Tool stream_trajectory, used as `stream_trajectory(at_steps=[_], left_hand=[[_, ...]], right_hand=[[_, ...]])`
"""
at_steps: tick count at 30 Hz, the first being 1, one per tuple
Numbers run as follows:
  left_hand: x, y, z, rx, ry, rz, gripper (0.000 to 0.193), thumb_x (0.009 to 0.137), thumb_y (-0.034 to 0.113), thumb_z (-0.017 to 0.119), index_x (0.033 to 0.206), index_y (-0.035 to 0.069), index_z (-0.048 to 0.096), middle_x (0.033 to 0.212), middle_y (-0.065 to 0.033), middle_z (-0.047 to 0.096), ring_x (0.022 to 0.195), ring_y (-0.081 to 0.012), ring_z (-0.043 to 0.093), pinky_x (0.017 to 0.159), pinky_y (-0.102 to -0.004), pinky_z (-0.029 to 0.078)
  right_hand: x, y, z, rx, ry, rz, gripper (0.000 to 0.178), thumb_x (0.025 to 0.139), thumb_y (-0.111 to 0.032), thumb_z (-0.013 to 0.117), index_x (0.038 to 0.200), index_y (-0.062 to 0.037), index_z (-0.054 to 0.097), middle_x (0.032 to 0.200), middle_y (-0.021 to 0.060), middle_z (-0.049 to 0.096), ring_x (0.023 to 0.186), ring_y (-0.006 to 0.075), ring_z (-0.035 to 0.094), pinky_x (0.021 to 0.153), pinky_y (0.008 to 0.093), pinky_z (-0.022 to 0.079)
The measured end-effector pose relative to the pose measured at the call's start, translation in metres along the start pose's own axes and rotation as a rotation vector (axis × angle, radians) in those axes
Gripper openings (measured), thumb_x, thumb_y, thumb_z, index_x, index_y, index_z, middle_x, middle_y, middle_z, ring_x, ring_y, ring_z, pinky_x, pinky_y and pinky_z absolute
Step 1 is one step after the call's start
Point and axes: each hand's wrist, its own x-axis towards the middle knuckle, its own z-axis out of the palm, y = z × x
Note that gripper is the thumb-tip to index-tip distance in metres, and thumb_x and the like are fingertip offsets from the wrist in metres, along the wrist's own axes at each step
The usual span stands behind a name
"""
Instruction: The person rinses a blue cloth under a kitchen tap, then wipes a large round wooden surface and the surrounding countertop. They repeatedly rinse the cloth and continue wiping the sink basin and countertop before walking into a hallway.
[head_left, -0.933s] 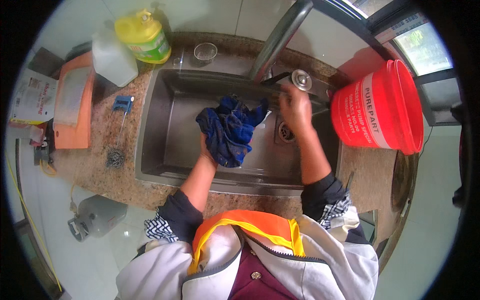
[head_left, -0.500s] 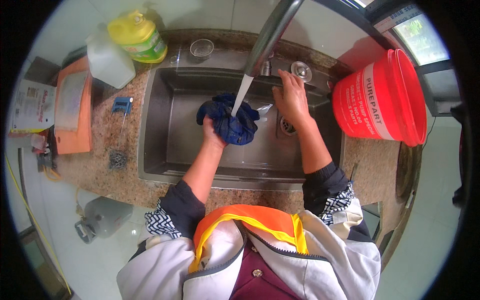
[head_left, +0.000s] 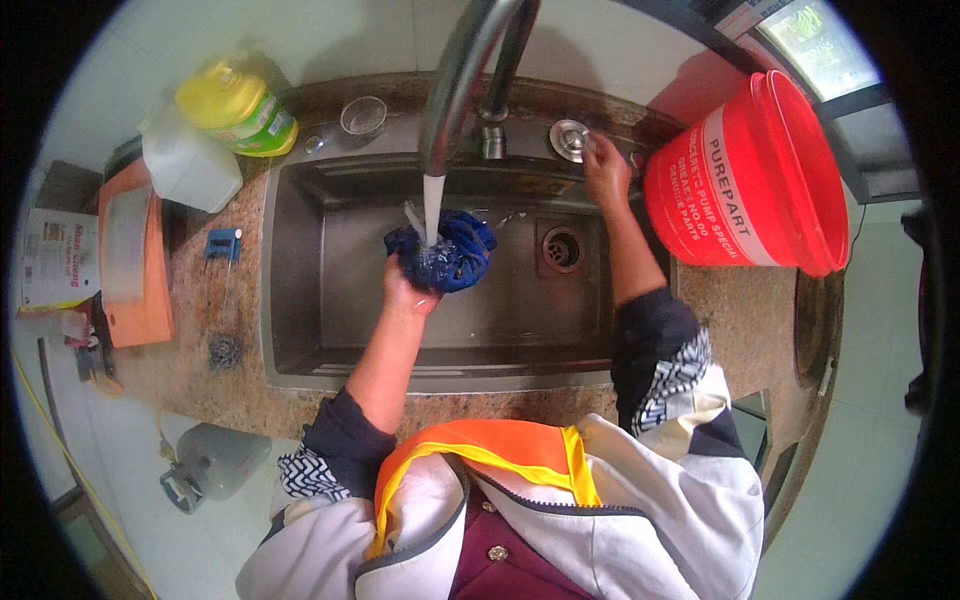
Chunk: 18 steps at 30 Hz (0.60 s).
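My left hand (head_left: 410,288) is closed around a wet, crumpled dark blue cloth (head_left: 455,262) over the left half of the sink (head_left: 480,325). Water from the curved faucet (head_left: 445,120) falls onto the cloth and splashes. At the sink's back right, my right hand (head_left: 608,175) has its fingers bunched at the edge of a round metal sink strainer (head_left: 568,138) on the rim; the fingertips partly hide the contact. The drain (head_left: 562,250) is visible in the basin's right part, apart from both hands.
A large red bucket (head_left: 735,185) stands right of the sink. On the left counter are a yellow bottle (head_left: 235,110), a white jug (head_left: 190,170), an orange board (head_left: 155,300), a blue-handled tool (head_left: 222,245) and a scouring pad (head_left: 225,350). A small round dish (head_left: 363,117) sits behind the sink.
My right hand has moved back from above the drain to the strainer, and its spread fingers have drawn together. My left hand still holds the cloth under the water. The view has shifted slightly.
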Motion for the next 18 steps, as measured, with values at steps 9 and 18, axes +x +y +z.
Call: stream_trajectory(at_steps=[9,18], left_hand=[[-0.007,-0.001,0.008,0.072,0.007,0.075,0.05,0.085,0.038,0.053,0.122,0.004,0.051,0.121,-0.0131,0.056,0.112,-0.0292,0.053,0.099,-0.0441,0.042],[0.01,0.002,-0.006,0.066,0.503,0.08,0.043,0.09,0.028,0.037,0.124,0.008,0.054,0.126,-0.0137,0.055,0.118,-0.0323,0.051,0.102,-0.0538,0.037]], right_hand=[[0.033,0.0,0.017,-0.303,-0.198,-0.144,0.042,0.079,-0.038,0.066,0.106,-0.0065,0.065,0.094,0.0204,0.066,0.091,0.036,0.063,0.079,0.0436,0.049],[0.012,-0.026,-0.004,-0.274,0.331,-0.586,0.039,0.082,-0.023,0.065,0.116,-0.006,0.058,0.1,0.0175,0.063,0.086,0.0348,0.06,0.078,0.0445,0.05]])
